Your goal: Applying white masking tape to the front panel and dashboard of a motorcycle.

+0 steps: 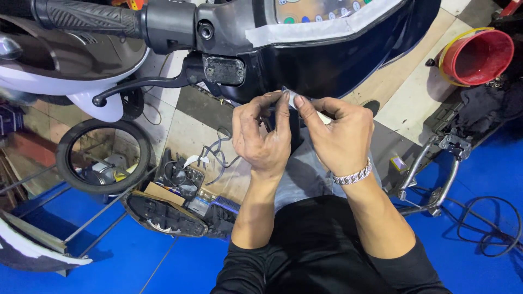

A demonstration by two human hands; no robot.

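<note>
Your left hand and your right hand are up close together, just under the dark front of the scooter. Both hands pinch a small white strip. Your left thumb and first finger close on its left end. Your right thumb and fingers close on its right side, and the strip pokes out a little past your right fingers. The strip sits between your two hands, near the bottom edge of the scooter's dark body. You cannot tell if it touches the scooter.

You wear a silver bracelet on your right wrist.

Above your left hand is the black handlebar grip, and under it the brake lever sticks out to the left. A strip of white tape runs across the scooter under its screen.

On the floor to the left lies a tire. Near it is a pile of black parts and wires. To the right sits a red bucket, and lower down a grey metal rack lies on the blue mat, with a black cable looped beside it.
</note>
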